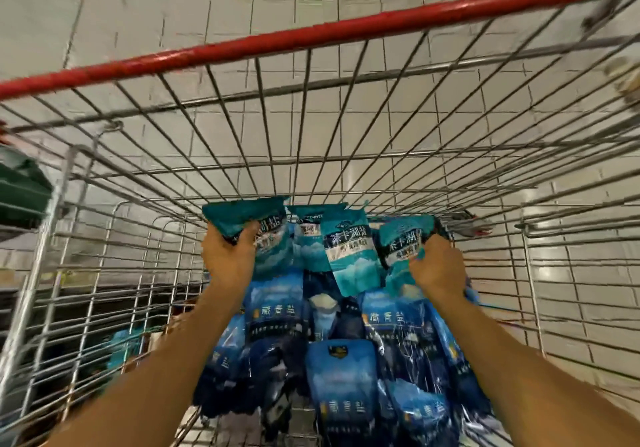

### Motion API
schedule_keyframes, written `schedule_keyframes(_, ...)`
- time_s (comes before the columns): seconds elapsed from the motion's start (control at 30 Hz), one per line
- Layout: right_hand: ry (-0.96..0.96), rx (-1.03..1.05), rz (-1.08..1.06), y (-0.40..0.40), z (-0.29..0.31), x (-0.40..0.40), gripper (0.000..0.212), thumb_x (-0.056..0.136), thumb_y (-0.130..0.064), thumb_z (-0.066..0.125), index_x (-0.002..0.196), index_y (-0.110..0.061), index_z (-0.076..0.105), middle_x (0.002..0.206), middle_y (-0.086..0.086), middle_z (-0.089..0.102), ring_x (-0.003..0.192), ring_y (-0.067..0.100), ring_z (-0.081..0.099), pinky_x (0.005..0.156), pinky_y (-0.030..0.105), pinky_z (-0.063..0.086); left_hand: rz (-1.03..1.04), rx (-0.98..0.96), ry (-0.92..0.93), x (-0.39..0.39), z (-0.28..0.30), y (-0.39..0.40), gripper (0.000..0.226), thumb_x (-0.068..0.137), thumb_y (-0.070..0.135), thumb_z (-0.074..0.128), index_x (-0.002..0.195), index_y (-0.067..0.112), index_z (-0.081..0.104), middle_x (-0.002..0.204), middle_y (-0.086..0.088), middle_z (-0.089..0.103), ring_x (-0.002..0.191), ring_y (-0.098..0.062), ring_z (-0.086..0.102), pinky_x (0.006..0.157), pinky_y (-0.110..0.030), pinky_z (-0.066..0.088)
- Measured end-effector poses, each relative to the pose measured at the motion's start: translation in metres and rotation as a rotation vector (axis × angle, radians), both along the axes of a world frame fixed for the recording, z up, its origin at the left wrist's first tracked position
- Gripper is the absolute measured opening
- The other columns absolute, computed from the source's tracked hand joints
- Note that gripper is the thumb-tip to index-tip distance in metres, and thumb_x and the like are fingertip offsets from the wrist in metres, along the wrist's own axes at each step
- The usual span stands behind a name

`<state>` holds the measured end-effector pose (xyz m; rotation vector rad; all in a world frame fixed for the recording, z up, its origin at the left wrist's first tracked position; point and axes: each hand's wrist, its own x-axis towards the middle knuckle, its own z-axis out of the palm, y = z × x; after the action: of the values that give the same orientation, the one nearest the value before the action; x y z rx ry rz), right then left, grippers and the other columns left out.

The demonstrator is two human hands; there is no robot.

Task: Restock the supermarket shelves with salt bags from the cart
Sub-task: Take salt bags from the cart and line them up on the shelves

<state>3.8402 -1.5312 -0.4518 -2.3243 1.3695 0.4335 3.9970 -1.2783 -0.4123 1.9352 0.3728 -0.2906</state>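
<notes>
Teal salt bags (346, 256): several glossy teal pouches with white lettering and a pale cloud pattern are seen fanned out at the centre of the frame, raised above the pile in the cart.
Blue salt bags (341, 374): darker blue pouches with white characters are heaped in the lower centre, inside the cart.
Cart (311, 142): a wire basket with a red top rail is seen across the upper frame; its mesh surrounds the bags on all sides.
Left hand (227, 256): the left end of the teal bunch is gripped, thumb pressed over the front of the outermost pouch; the forearm is extended up from the lower left.
Right hand (438, 268): the right end of the bunch is gripped, fingers curled round the outer pouch; the forearm is extended up from the lower right.
Floor (145, 24): pale tiles are seen through the mesh.
</notes>
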Motion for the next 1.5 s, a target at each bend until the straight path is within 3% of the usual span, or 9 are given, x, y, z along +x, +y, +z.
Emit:
schedule_keyframes(0.23,-0.171,0.229,-0.285,0.018,0.042,-0.034,0.018,0.090,-0.006,0.060,0.083,-0.009,0.044,0.074,0.007,0.043,0.068,0.024,0.042,0.055,0.033,0.027,0.003,-0.073,0.147,-0.039,0.025,0.019,0.015,0.091,0.020,0.069,0.097,0.031,0.059,0.091,0.015,0.067,0.093,-0.014,0.066,0.066,-0.023,0.054)
schedule_keyframes(0.47,-0.608,1.079,-0.924,0.057,0.144,-0.095,0.022,0.088,0.000,0.061,0.104,-0.009,0.072,0.098,0.019,0.074,0.086,0.036,0.072,0.073,0.054,0.059,0.059,-0.271,0.448,-0.074,0.105,0.029,0.025,0.093,0.031,0.066,0.117,0.025,0.062,0.116,-0.002,0.069,0.109,-0.030,0.063,0.092,-0.051,0.053)
schedule_keyframes(0.57,-0.708,1.314,-0.883,0.079,0.197,-0.114,0.058,0.072,-0.001,0.065,0.129,-0.006,0.060,0.091,0.012,0.076,0.064,0.023,0.073,0.046,0.033,0.056,0.108,-0.454,0.549,-0.083,0.161,0.037,0.031,0.093,0.033,0.065,0.121,0.022,0.065,0.115,-0.013,0.072,0.103,-0.036,0.069,0.085,-0.056,0.057)
schedule_keyframes(0.67,-0.915,1.485,-0.770,0.104,0.258,-0.122,0.070,0.068,-0.011,0.070,0.135,-0.024,0.059,0.113,0.007,0.073,0.080,0.022,0.073,0.058,0.034,0.060,0.090,-0.713,0.632,-0.102,0.226,0.052,0.023,0.090,0.037,0.063,0.096,0.021,0.078,0.093,-0.011,0.077,0.077,-0.028,0.075,0.057,-0.042,0.060)
schedule_keyframes(0.83,-0.997,1.510,-0.586,0.158,0.365,-0.123,0.052,0.024,-0.023,0.097,0.073,-0.021,0.081,0.075,0.005,0.076,0.059,0.018,0.072,0.049,0.030,0.057,-0.039,-0.715,0.571,-0.132,0.336,0.083,0.050,0.089,0.047,0.058,0.119,0.009,0.070,0.119,-0.024,0.068,0.106,-0.040,0.067,0.091,-0.056,0.054)
schedule_keyframes(0.97,-1.034,1.622,-0.478,0.196,0.430,-0.119,0.056,0.021,-0.014,0.096,0.074,-0.011,0.078,0.076,0.014,0.075,0.058,0.025,0.072,0.050,0.033,0.058,-0.145,-0.827,0.629,-0.162,0.416,0.134,0.051,0.076,0.057,0.068,0.099,0.013,0.079,0.091,-0.019,0.076,0.076,-0.031,0.075,0.064,-0.042,0.060)
schedule_keyframes(1.07,-0.981,1.843,-0.319,0.232,0.473,-0.114,0.089,0.040,-0.009,0.093,0.124,0.001,0.064,0.123,0.030,0.064,0.095,0.042,0.071,0.073,0.055,0.058,-0.207,-0.875,0.456,-0.181,0.465,0.178,0.070,0.068,0.066,0.067,0.103,0.006,0.077,0.051,-0.009,0.069,0.050,-0.009,0.069,0.063,-0.034,0.059)
schedule_keyframes(1.13,-0.991,1.930,-0.241,0.258,0.500,-0.110,0.087,0.058,-0.008,0.086,0.137,0.004,0.052,0.137,0.029,0.054,0.110,0.043,0.066,0.082,0.057,0.056,-0.177,-0.888,0.430,-0.195,0.496,0.209,0.044,0.072,0.035,0.069,0.101,0.002,0.076,0.072,-0.018,0.074,0.060,-0.023,0.074,0.057,-0.038,0.060)
schedule_keyframes(1.5,-0.968,1.914,0.140,0.398,0.631,-0.088,0.045,0.059,-0.010,0.085,0.103,-0.005,0.077,0.104,0.020,0.073,0.088,0.032,0.074,0.074,0.048,0.060,-0.058,-0.670,-0.465,-0.244,0.650,0.370,0.042,0.068,0.005,0.077,0.108,0.010,0.069,0.104,-0.017,0.075,0.087,-0.032,0.074,0.066,-0.039,0.060)
